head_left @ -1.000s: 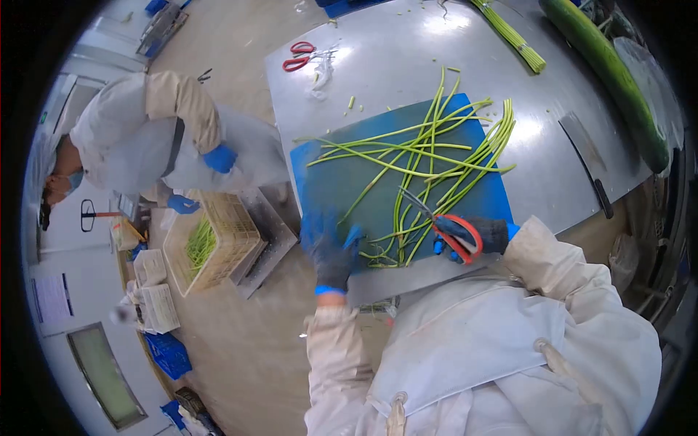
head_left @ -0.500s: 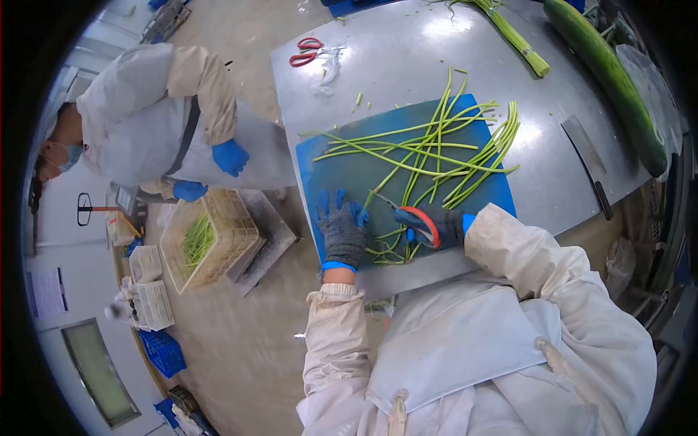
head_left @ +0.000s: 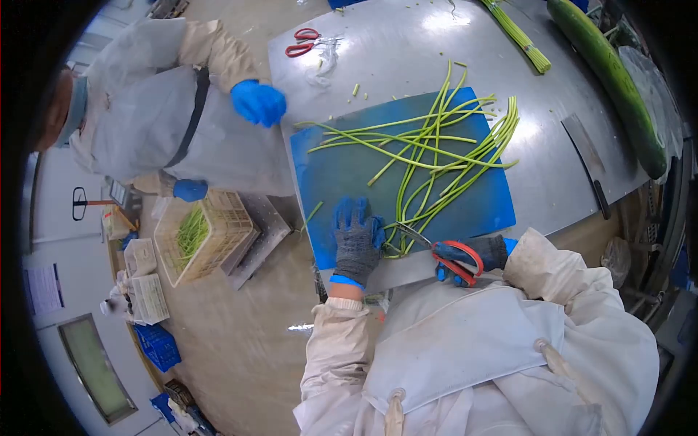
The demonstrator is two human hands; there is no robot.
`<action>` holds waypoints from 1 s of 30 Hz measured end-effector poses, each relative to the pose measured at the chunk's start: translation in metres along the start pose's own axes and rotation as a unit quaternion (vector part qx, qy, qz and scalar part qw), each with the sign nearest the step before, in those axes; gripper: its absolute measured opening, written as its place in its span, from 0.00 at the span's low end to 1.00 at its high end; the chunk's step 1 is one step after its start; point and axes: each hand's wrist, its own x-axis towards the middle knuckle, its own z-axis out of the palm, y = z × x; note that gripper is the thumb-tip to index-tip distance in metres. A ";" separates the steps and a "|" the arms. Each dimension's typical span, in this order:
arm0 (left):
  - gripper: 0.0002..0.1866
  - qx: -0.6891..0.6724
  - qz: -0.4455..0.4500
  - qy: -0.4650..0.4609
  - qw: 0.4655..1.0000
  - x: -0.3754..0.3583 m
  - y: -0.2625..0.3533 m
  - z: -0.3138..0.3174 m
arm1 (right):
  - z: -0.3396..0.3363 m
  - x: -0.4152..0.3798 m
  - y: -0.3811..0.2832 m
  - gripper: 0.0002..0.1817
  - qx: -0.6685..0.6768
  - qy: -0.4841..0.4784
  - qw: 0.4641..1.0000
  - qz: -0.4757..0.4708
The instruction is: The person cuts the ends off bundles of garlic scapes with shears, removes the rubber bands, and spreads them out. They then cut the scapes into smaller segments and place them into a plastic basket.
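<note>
Long green stems (head_left: pixel 429 156) lie spread over a blue cutting board (head_left: pixel 342 171) on a steel table (head_left: pixel 407 51). My left hand (head_left: pixel 356 236), in a grey and blue glove, rests flat on the board's near edge beside the stem ends. My right hand (head_left: pixel 472 256), gloved, grips red-handled scissors (head_left: pixel 443 251) at the near edge; the blades point left at the bunched stem ends (head_left: pixel 396 243). One cut stem piece (head_left: pixel 311 214) is off the board's left edge, over the floor.
A co-worker in white with blue gloves (head_left: pixel 258 102) stands left of the table above a crate of greens (head_left: pixel 196 236) on a scale. On the table lie a second pair of red scissors (head_left: pixel 302 42), a tied stem bundle (head_left: pixel 518 33), a cleaver (head_left: pixel 587 161) and a long green gourd (head_left: pixel 611 76).
My right hand with the scissors has drawn back right toward the table's near edge. My left hand moved slightly right along the board. The co-worker's gloved hand rose toward the table's corner.
</note>
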 end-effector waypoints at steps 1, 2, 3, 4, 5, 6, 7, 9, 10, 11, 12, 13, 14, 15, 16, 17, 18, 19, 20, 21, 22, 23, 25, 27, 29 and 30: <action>0.14 -0.002 -0.010 0.003 1.000 0.000 0.001 0.005 | 0.001 0.002 0.000 0.29 -0.017 0.007 1.000 0.006; 0.11 -0.006 -0.018 0.006 1.000 0.001 0.002 0.008 | 0.002 0.004 -0.001 0.29 -0.033 0.015 0.999 0.011; 0.11 -0.007 -0.015 0.004 1.000 0.002 0.003 0.009 | 0.004 0.006 0.000 0.31 -0.024 0.014 1.000 0.005; 0.11 0.000 -0.005 0.031 0.999 0.001 0.003 0.010 | 0.007 0.006 -0.001 0.31 -0.022 0.014 1.000 0.006; 0.10 0.009 0.004 0.060 0.998 0.000 0.002 0.010 | 0.010 0.007 -0.004 0.31 -0.019 0.015 1.000 0.006; 0.10 0.011 0.003 0.059 0.998 -0.001 0.003 0.010 | 0.012 0.008 -0.006 0.31 -0.016 0.015 1.000 0.005; 0.10 0.024 0.005 0.064 0.998 -0.003 0.004 0.009 | 0.005 0.020 0.004 0.28 0.019 -0.007 1.000 0.017; 0.09 0.038 0.007 0.070 0.997 -0.004 0.007 0.007 | 0.001 0.029 0.009 0.27 -0.041 -0.014 0.999 -0.015; 0.09 0.027 0.010 0.068 0.997 -0.004 0.009 0.004 | 0.000 0.033 0.011 0.25 -0.100 -0.019 0.994 -0.046; 0.09 0.016 0.012 0.065 0.998 -0.005 0.010 0.002 | 0.000 0.041 0.020 0.25 -0.099 -0.019 0.994 -0.046; 0.09 0.017 0.011 0.066 0.998 -0.006 0.011 0.001 | 0.006 0.049 0.028 0.25 -0.234 0.065 0.937 -0.252; 0.09 0.014 -0.001 0.074 0.997 -0.008 0.011 0.001 | 0.008 0.053 0.032 0.24 -0.351 0.143 0.815 -0.439; 0.08 0.012 -0.012 0.080 0.997 -0.011 0.011 0.000 | 0.005 0.052 0.037 0.24 -0.351 0.142 0.815 -0.438; 0.08 0.010 -0.013 0.080 0.997 -0.014 0.011 -0.004 | 0.007 0.041 0.030 0.24 -0.245 0.108 0.904 -0.334; 0.09 0.035 -0.065 0.073 0.995 -0.017 0.009 -0.013 | 0.009 0.027 0.020 0.24 -0.131 0.071 0.964 -0.219; 0.11 0.060 -0.116 0.066 0.989 -0.021 0.006 -0.019 | -0.002 0.007 0.007 0.23 -0.188 0.040 0.979 -0.068; 0.11 0.059 -0.116 0.066 0.989 -0.025 0.002 -0.020 | -0.004 -0.009 0.005 0.23 -0.188 0.041 0.979 -0.067; 0.13 0.070 -0.105 0.111 0.986 -0.030 0.000 -0.019 | -0.006 -0.023 0.003 0.23 -0.116 0.060 0.991 -0.035; 0.15 0.082 -0.094 0.156 0.980 -0.032 -0.001 -0.017 | -0.011 -0.032 0.004 0.23 -0.043 0.078 0.996 -0.003; 0.15 0.082 -0.095 0.156 0.980 -0.029 0.009 -0.019 | -0.020 -0.036 0.009 0.23 -0.042 0.078 0.996 -0.001; 0.16 0.042 -0.062 0.132 0.988 -0.025 0.027 -0.024 | -0.029 -0.040 0.015 0.23 -0.046 0.087 0.995 0.006; 0.17 0.003 -0.027 0.110 0.994 -0.020 0.042 -0.023 | -0.034 -0.042 0.018 0.23 -0.051 0.097 0.994 0.011; 0.17 0.011 -0.033 0.085 0.996 -0.012 0.061 -0.006 | -0.035 -0.045 0.017 0.24 -0.059 0.093 0.994 0.004; 0.16 0.027 -0.053 0.065 0.996 -0.005 0.068 0.012 | -0.034 -0.049 0.013 0.24 -0.064 0.088 0.994 -0.002; 0.15 0.036 -0.056 0.068 0.995 -0.004 0.063 0.020 | -0.035 -0.053 0.006 0.24 -0.126 0.050 0.991 0.011; 0.14 0.042 -0.062 0.072 0.995 -0.003 0.061 0.021 | -0.037 -0.054 0.007 0.24 -0.126 0.049 0.991 0.010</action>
